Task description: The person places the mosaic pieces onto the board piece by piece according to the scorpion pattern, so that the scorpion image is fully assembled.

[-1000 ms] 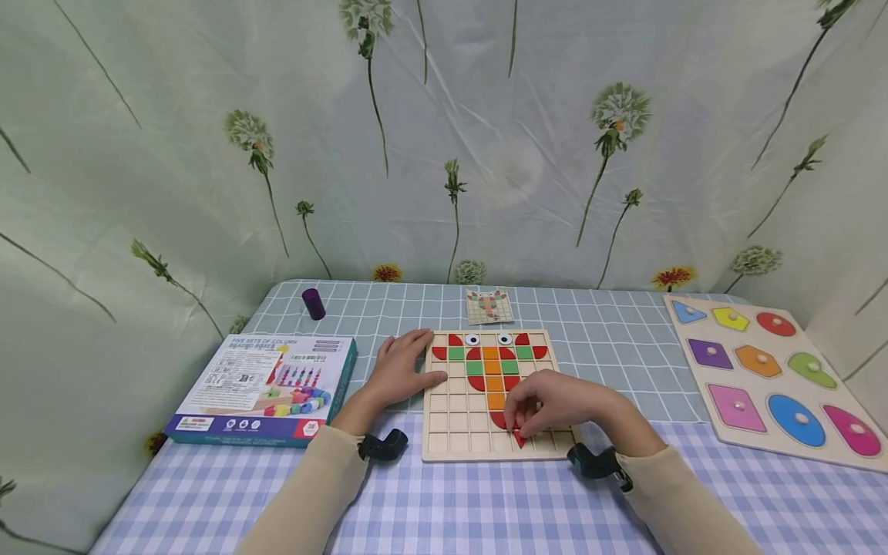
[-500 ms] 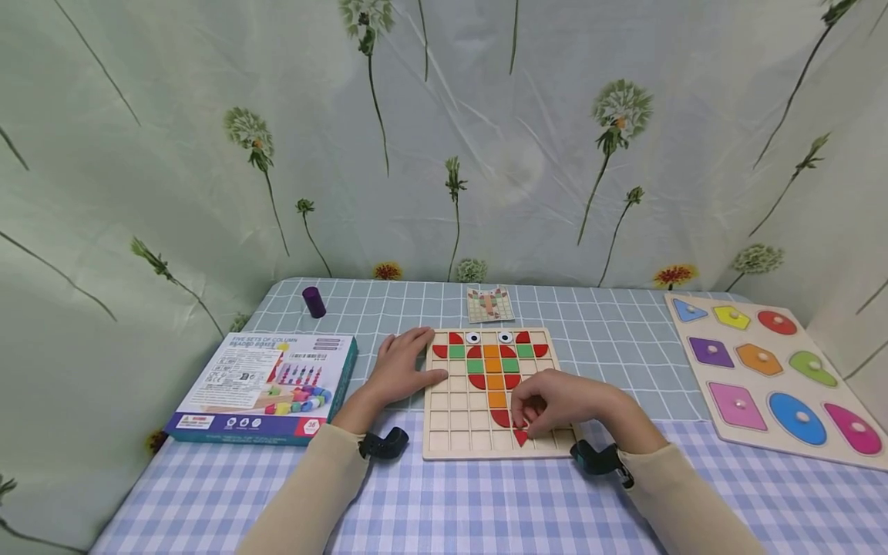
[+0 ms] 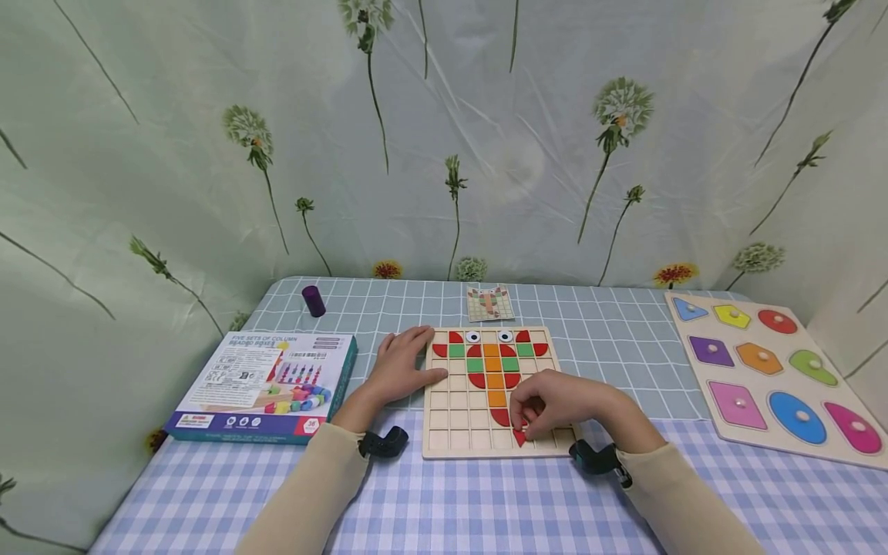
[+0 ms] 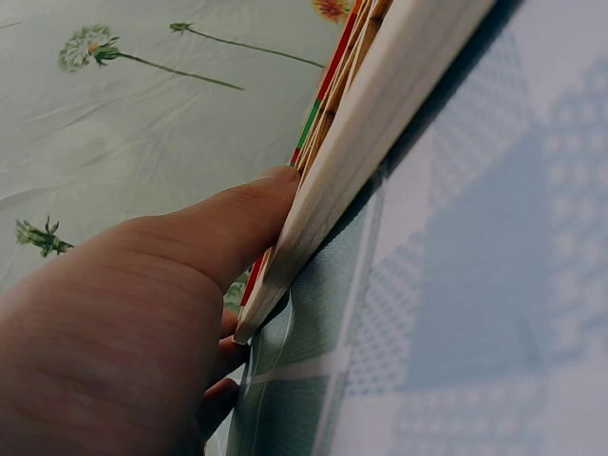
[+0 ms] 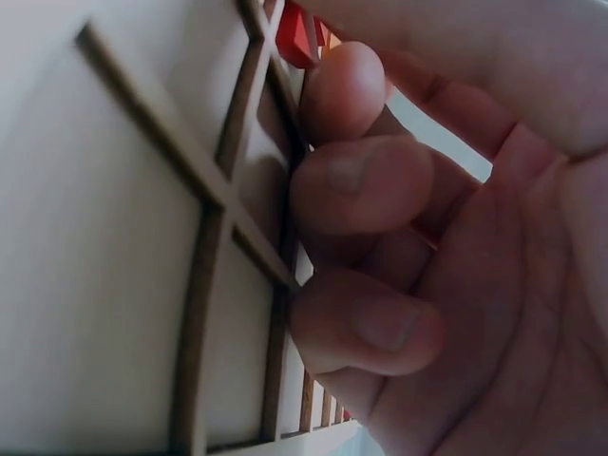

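A wooden grid board [image 3: 447, 422] lies on the table with red, green and orange pieces and two eye pieces [image 3: 472, 338] set in its squares. My right hand [image 3: 555, 401] is over its lower right part, pinching a red pointed piece [image 3: 519, 438] just below a red rounded piece [image 3: 499, 417]. In the right wrist view the red piece [image 5: 297, 38] shows beside a fingertip; the other fingers curl close to the grid. My left hand [image 3: 398, 374] rests on the board's left edge, its thumb [image 4: 252, 204] lying on the rim and its fingers reaching toward the far corner.
A small pattern card [image 3: 489, 304] lies behind the board. To the left are a boxed bead set [image 3: 264, 389] and a purple cylinder [image 3: 314, 301]. A knobbed shape puzzle [image 3: 749, 385] lies at the right. A flowered cloth hangs behind the table.
My right hand has shifted slightly to the right with the red pointed piece, then stayed nearly in place. The left hand keeps its position on the board's edge.
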Available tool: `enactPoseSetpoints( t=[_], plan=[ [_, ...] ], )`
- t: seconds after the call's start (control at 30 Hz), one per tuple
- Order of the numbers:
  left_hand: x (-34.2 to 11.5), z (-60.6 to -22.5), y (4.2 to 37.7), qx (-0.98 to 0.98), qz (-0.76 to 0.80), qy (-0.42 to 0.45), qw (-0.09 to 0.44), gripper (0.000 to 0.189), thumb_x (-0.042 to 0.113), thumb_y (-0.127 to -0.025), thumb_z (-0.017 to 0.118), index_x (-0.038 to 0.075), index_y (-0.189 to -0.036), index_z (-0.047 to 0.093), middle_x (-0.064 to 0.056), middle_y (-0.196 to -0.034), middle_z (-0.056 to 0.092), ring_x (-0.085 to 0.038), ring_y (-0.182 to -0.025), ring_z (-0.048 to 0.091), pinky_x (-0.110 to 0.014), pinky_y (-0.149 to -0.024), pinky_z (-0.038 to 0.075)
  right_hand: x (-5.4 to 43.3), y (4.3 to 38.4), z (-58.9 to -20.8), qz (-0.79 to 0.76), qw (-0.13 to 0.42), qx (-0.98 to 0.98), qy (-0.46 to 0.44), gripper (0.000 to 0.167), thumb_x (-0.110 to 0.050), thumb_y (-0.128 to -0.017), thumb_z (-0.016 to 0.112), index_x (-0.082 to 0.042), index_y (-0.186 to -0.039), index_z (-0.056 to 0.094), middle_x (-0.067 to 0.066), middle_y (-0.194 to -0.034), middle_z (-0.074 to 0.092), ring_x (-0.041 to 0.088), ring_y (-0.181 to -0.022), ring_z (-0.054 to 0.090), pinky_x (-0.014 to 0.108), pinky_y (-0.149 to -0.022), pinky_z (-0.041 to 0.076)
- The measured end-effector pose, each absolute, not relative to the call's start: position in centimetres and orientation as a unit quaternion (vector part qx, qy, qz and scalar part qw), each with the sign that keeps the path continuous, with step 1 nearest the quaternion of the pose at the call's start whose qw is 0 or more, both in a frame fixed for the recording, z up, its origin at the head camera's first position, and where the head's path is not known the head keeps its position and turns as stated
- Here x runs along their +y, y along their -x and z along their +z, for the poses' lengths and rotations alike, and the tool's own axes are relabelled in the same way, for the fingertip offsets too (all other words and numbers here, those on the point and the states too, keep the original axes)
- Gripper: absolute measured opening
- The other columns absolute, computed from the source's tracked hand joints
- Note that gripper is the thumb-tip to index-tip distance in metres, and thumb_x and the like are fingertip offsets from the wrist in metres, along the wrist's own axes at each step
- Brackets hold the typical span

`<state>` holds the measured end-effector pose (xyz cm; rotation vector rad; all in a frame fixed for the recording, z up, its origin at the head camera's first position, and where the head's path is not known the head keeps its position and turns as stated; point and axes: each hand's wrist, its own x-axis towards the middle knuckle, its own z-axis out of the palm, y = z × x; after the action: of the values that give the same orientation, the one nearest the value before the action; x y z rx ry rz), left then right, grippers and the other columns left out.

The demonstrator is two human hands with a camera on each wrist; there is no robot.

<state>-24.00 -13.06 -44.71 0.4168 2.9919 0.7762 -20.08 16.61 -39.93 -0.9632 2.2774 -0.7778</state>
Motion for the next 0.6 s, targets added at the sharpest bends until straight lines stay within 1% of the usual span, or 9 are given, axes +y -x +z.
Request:
enactPoseSetpoints(
  t=[0.3,0.6],
  plan=[
    [-12.92,-44.61,23.95,0.958,0.252,-0.134,0.01,0.083,0.051,-0.086,0.073,0.014,-0.153,0.042,-0.007,-0.158,0.041,-0.027,-0.15,0.032,-0.058,-0.123,0.012,16.63,19.95,-39.88,-0.284,0.268,0.853,0.346,0.016,-0.009,-0.081,0.078,-0.02,-0.079,0.068,-0.011,-0.066,0.053,0.002,-0.062,0.048,0.017,-0.059,0.041],
    [-13.11,-44.63,23.84,0.959,0.252,-0.13,0.015,0.083,0.051,-0.086,0.073,0.014,-0.153,0.042,-0.007,-0.159,0.04,-0.027,-0.15,0.032,-0.059,-0.124,0.011,16.49,19.95,-39.77,-0.283,0.267,0.857,0.338,0.014,-0.013,-0.081,0.079,-0.019,-0.081,0.067,-0.01,-0.065,0.051,0.003,-0.062,0.048,0.019,-0.06,0.04]
  ],
)
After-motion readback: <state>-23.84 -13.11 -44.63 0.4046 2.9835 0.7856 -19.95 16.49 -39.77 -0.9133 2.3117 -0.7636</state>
